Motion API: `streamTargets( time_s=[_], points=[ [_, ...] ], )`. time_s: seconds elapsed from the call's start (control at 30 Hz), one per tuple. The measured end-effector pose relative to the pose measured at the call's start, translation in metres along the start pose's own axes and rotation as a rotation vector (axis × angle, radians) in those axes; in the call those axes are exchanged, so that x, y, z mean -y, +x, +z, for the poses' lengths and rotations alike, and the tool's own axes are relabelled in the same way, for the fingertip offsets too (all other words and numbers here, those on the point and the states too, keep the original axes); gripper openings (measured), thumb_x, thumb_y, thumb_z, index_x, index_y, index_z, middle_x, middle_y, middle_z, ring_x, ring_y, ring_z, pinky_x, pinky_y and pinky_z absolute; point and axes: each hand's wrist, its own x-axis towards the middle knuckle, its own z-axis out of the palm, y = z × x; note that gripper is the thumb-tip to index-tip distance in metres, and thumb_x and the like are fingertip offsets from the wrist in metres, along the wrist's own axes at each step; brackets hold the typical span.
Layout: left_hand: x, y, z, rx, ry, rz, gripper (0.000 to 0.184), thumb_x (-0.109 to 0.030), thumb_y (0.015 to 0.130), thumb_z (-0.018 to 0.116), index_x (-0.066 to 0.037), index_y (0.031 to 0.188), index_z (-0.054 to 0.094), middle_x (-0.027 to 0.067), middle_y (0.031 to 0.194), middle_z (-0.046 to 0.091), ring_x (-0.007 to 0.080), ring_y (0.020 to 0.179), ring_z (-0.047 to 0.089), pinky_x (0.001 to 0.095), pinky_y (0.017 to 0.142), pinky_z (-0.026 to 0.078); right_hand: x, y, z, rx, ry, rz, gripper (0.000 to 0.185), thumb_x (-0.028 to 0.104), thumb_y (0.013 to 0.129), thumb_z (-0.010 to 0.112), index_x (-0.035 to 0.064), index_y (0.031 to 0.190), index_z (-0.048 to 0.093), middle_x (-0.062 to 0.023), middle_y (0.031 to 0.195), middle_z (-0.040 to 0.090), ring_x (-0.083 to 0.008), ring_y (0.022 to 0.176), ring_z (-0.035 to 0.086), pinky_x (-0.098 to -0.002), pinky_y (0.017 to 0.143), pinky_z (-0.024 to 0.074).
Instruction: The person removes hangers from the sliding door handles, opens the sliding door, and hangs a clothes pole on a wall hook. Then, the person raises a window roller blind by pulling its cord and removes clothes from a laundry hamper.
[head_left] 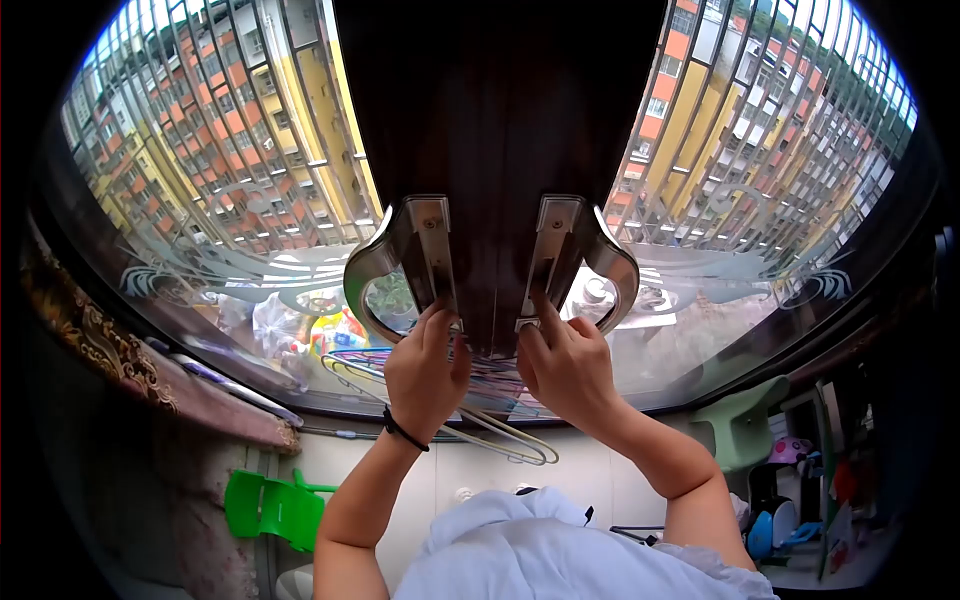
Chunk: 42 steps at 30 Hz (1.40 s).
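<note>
Two silver door handles, the left handle and the right handle, are mounted side by side on the dark door frames. My left hand, with a black band at the wrist, has its fingers closed at the lower end of the left handle's plate. Opposite it, my right hand is curled against the bottom of the right handle's plate. The exact finger contact is partly hidden on both sides. Behind and below my hands are several clothes hangers in different colours.
A green plastic chair stands at lower left. To the right are a pale green stool and a shelf of mixed items. Plastic bags show through the left glass pane. Barred windows face buildings outside.
</note>
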Motion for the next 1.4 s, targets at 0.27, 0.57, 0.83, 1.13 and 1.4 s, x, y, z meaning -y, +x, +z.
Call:
streamTargets(
  time_s=[0.27, 0.57, 0.83, 1.13, 1.4],
  points=[
    [0.000, 0.008, -0.009, 0.035, -0.109, -0.062, 0.028, 0.001, 0.070, 0.059, -0.003, 0.097, 0.052, 0.0125, 0.094, 0.061, 0.0283, 0.072, 0.062, 0.0321, 0.059, 0.049, -0.010, -0.003, 0.005, -0.029, 0.068, -0.070, 0.017, 0.007, 0.067, 0.063, 0.0035, 0.081, 0.054, -0.0202, 0.113, 0.054, -0.0245, 0.080, 0.061, -0.0337, 0.071, 0.0466],
    [0.040, 0.011, -0.018, -0.408, -0.150, -0.216, 0.055, -0.011, 0.081, 0.059, -0.003, 0.126, 0.029, 0.0187, 0.105, 0.053, 0.0326, 0.090, 0.057, 0.0392, 0.076, 0.045, -0.045, -0.010, -0.011, -0.640, 0.400, 0.401, 0.024, 0.008, 0.081, 0.061, 0.0015, 0.100, 0.048, -0.0079, 0.085, 0.053, -0.0154, 0.075, 0.053, -0.0286, 0.069, 0.0430],
    [0.060, 0.014, -0.010, -0.300, -0.070, -0.258, 0.030, -0.017, 0.088, 0.047, -0.007, 0.113, 0.033, 0.0210, 0.074, 0.059, 0.0420, 0.066, 0.058, 0.0456, 0.051, 0.046, -0.056, -0.010, 0.009, -0.397, 1.157, 0.506, 0.016, 0.016, 0.088, 0.056, 0.0040, 0.083, 0.047, 0.0018, 0.058, 0.045, -0.0051, 0.044, 0.047, -0.0195, 0.039, 0.0376],
    [0.077, 0.012, -0.022, -0.303, 0.025, -0.277, 0.030, -0.019, 0.088, 0.049, -0.008, 0.112, 0.035, 0.0161, 0.066, 0.056, 0.0406, 0.064, 0.058, 0.0460, 0.052, 0.043, -0.081, -0.025, -0.004, -0.360, 1.144, 0.523, 0.016, 0.017, 0.089, 0.055, 0.0043, 0.085, 0.045, 0.0003, 0.058, 0.045, -0.0073, 0.043, 0.047, -0.0217, 0.040, 0.0401],
    [0.115, 0.009, -0.046, -0.363, 0.092, -0.376, 0.028, -0.023, 0.088, 0.046, -0.010, 0.110, 0.033, 0.0226, 0.079, 0.059, 0.0441, 0.076, 0.057, 0.0503, 0.060, 0.043, -0.122, -0.053, -0.022, -0.470, 1.023, 0.556, 0.018, 0.022, 0.090, 0.054, 0.0072, 0.084, 0.045, 0.0007, 0.054, 0.042, -0.0077, 0.041, 0.042, -0.0225, 0.039, 0.0384]
  ],
)
